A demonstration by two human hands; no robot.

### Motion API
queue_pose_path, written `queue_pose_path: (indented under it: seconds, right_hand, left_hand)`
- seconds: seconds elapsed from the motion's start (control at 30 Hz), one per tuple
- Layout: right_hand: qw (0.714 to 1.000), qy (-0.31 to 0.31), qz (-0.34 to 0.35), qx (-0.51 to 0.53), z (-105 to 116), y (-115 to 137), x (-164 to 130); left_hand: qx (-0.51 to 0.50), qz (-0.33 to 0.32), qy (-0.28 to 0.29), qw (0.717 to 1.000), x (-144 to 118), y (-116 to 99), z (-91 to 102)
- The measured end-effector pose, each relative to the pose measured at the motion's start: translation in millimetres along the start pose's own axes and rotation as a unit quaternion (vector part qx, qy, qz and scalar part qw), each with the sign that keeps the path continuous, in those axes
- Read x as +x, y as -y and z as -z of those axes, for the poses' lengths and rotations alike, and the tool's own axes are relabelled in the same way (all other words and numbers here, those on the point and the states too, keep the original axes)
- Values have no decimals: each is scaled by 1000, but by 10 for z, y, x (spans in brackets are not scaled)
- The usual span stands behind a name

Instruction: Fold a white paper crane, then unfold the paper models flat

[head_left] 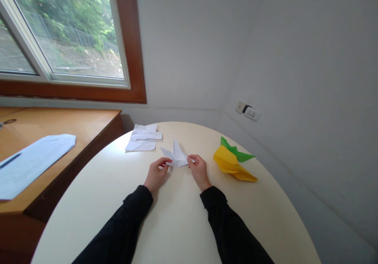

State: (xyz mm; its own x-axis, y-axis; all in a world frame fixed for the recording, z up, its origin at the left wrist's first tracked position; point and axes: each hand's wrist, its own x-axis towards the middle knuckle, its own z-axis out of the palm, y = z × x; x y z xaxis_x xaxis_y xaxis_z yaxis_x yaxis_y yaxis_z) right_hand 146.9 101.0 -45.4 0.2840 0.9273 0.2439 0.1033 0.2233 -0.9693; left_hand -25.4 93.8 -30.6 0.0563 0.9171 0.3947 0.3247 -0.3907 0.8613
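A piece of white folded paper [178, 156] with pointed flaps is held between my two hands, just above or on the round table. My left hand [157, 172] pinches its left corner between thumb and fingers. On the opposite side, my right hand [200, 171] grips the right corner in the same way. One tall point of the paper stands up at the back, and another sticks out to the left. Right of my right hand lie a yellow folded paper [232, 162] and, behind it, a green folded paper [238, 152].
White paper pieces [142, 142] lie at the back left of the cream round table [173, 224]. A wooden desk [97, 124] on the left bears a stack of paper [44, 157], a pen [10, 160] and scissors [8, 121]. Wall sockets [252, 113] are at the right.
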Motion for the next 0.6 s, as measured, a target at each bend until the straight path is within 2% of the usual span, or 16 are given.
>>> queue_pose_path:
  seconds: [0.33, 0.6]
  right_hand:
    - [998, 54, 35, 13, -36, -51, -12]
    - [992, 88, 84, -44, -23, -52, -43]
  left_hand:
    - [-5, -19, -8, 1000, 6, 40, -10]
    - [-7, -21, -19, 1000, 7, 62, -14]
